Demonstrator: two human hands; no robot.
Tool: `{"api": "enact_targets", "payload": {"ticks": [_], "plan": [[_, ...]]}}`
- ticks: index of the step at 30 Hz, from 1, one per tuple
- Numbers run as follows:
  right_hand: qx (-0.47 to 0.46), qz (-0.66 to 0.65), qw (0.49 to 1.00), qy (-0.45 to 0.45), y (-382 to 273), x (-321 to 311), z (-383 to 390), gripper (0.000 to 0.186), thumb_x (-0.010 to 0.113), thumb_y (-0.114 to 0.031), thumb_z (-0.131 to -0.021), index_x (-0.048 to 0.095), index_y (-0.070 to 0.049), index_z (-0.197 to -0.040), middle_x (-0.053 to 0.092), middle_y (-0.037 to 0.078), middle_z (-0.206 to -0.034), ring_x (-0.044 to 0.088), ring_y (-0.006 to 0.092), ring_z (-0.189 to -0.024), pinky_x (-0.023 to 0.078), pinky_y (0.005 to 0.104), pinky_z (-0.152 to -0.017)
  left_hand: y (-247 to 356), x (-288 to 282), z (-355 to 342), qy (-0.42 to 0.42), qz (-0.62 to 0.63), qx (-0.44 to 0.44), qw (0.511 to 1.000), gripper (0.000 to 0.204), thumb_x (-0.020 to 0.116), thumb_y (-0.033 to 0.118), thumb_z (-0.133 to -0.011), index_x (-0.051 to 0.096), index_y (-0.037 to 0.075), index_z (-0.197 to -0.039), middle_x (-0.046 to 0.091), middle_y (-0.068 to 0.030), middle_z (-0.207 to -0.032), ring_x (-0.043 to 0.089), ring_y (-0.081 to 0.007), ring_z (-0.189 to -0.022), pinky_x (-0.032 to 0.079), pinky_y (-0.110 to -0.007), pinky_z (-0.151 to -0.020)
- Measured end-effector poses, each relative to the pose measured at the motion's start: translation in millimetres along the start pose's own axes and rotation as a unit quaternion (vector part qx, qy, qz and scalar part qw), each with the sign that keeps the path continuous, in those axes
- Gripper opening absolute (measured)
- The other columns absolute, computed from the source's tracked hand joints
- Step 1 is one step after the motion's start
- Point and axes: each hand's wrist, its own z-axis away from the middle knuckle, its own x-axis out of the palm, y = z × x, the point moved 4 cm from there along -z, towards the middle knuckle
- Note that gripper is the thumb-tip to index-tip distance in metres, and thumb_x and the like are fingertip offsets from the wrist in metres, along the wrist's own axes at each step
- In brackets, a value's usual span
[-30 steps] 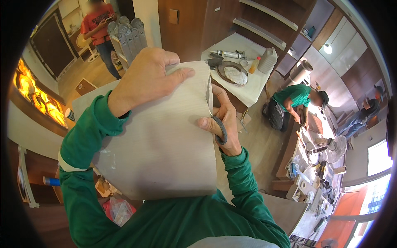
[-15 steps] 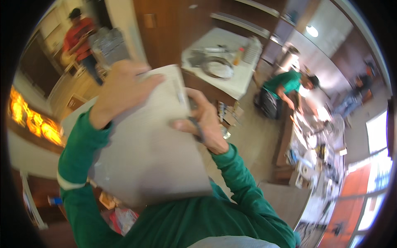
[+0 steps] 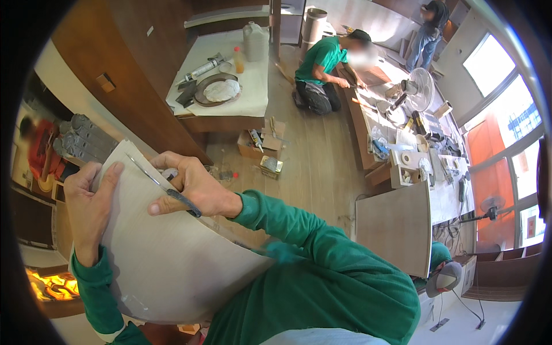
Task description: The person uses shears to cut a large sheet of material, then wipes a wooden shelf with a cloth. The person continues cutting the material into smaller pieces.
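Observation:
A large, pale wood-grain sheet (image 3: 167, 253), like veneer, bends in front of my body. My left hand (image 3: 92, 198) grips its upper left edge, thumb on the face and fingers behind. Closed round a pair of scissors (image 3: 183, 201) with dark handles is my right hand (image 3: 198, 184). One slim metal blade lies over the sheet's face near its upper right edge; the other blade is hidden. Part of the handles is covered by my fingers.
A covered bench (image 3: 253, 95) ahead carries a caulking gun (image 3: 204, 68), a bottle and a round frame. A cardboard box (image 3: 267, 144) sits on the floor. A co-worker in green (image 3: 322, 69) kneels at a cluttered worktable (image 3: 368, 135). A standing panel (image 3: 394, 230) is at right.
My view has swung to the right. Both hands and the sheet now appear further left. My left hand has shifted from lying over the sheet to gripping its edge; the scissors show more clearly.

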Motion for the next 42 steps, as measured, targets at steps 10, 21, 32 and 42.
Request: {"api": "enact_targets", "payload": {"ticks": [10,21,32,42], "plan": [[-0.085,0.011,0.996,-0.001,-18.0,-11.1,-9.3,0.083,0.09,-0.02,-0.07,0.041,0.007,-0.132,0.068,0.016,-0.099,0.065,0.0115,-0.079,0.05,0.0253,-0.063,7.8,12.8,-11.5,-0.012,-0.012,-0.007,1.0,0.031,0.069,0.017,-0.093,0.056,-0.001,-0.071,0.049,0.0046,-0.063,0.038,-0.0031,-0.061,0.031,-0.024,-0.052],[-0.024,-0.008,0.999,0.025,-7.5,-15.7,-5.2,0.081,0.09,-0.022,-0.07,0.043,0.008,-0.13,0.066,0.01,-0.091,0.058,0.0071,-0.067,0.042,0.0235,-0.053,11.4,16.6,-17.2,-0.032,-0.016,0.001,0.999,0.032,0.069,0.018,-0.092,0.056,-0.002,-0.07,0.048,0.004,-0.06,0.039,-0.0028,-0.059,0.031,-0.024,-0.051],[-0.047,-0.002,0.998,0.039,-17.2,-23.5,-10.6,0.081,0.09,-0.022,-0.069,0.044,0.009,-0.128,0.066,0.016,-0.104,0.067,0.0142,-0.082,0.053,0.0255,-0.067,15.6,21.9,-23.9,-0.026,-0.028,0.022,0.999,0.034,0.069,0.018,-0.092,0.055,-0.002,-0.069,0.047,0.0037,-0.059,0.037,-0.0037,-0.058,0.03,-0.025,-0.05],[-0.001,-0.025,0.999,0.02,-7.5,-24.0,-5.6,0.081,0.09,-0.022,-0.071,0.045,0.008,-0.131,0.063,0.016,-0.113,0.067,0.0153,-0.087,0.053,0.0259,-0.072,3.2,28.5,-24.1,-0.045,-0.036,-0.003,0.998,0.033,0.071,0.018,-0.09,0.056,-0.002,-0.068,0.045,0.0038,-0.058,0.036,-0.0037,-0.056,0.029,-0.025,-0.049]]}}
